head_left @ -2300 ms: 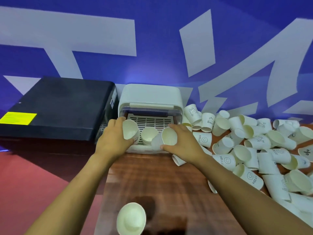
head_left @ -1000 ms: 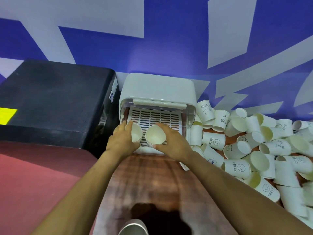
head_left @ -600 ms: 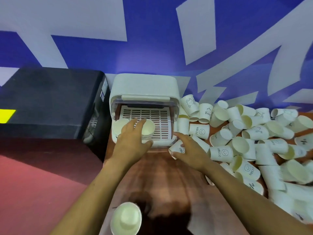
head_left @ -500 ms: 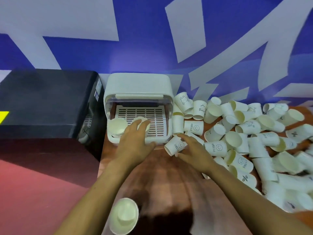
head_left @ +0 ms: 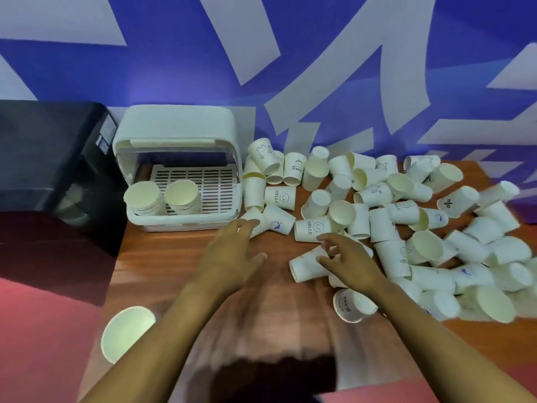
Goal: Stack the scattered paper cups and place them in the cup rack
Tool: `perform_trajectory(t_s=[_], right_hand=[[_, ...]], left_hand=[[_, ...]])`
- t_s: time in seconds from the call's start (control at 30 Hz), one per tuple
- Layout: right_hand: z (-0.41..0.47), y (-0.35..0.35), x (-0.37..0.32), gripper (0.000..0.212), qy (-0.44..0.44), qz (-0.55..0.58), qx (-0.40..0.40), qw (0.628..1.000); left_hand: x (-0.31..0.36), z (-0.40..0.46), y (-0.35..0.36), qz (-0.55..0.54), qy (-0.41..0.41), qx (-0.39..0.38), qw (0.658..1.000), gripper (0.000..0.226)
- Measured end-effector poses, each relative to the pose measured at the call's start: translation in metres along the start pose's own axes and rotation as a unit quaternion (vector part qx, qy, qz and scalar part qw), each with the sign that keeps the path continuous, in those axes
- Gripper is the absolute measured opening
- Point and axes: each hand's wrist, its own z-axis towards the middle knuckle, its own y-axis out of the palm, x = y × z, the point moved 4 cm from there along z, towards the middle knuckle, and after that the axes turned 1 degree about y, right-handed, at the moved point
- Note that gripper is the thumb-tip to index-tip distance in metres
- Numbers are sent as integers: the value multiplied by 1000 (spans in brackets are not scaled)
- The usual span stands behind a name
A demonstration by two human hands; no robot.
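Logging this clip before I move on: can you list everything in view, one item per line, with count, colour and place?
cup rack: one, white, lid raised, back left of the table against the wall.
cup stacks: two, white, side by side in the front left of the rack.
loose cups: dozens, too many to count, white, some printed, mostly tipped over, right half of the table.
single cup: one, white, mouth toward the camera, near left table edge.
table: one, brown wood grain.
black box: one, left of the rack.
wall: blue with white shapes, behind.
left hand: fingers spread, reaching toward the nearest cups.
right hand: fingers on a lying cup.
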Motion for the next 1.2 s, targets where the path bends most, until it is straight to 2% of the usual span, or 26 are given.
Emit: perform_trajectory(t_s=[0.1,0.2,0.27,0.37,0.47,0.53,0.67,0.93,1.1,1.2], right_hand=[[-12,-17,36,27,8,-29,-38,999],[-24,-26,66,29,11,-58,-61,996],[-30,-31,80,38,9,-71,-87,994],[-37,-32,95,59,-40,-126,-134,982],[-41,-26,108,80,-108,-221,-162,956],[-45,-17,114,85,-137,-256,-174,941],[-46,-4,117,82,-175,-254,-163,937],[-45,-2,121,68,-183,-250,-152,939],[-47,-8,120,65,-169,-237,-154,944],[-50,-15,119,65,-146,-200,-155,956]], left_hand=[[25,0,30,0,-23,-26,999,68],[48,7,67,17,-33,-55,998,64],[62,14,89,25,-46,-72,996,67],[78,23,114,26,-72,-78,994,68],[86,32,131,46,-85,-73,993,72],[88,36,141,65,-96,-66,991,75],[88,45,157,90,-108,-56,988,80],[82,45,177,104,-131,-47,985,78],[83,36,183,88,-142,-48,985,74],[81,30,181,63,-148,-52,986,79]])
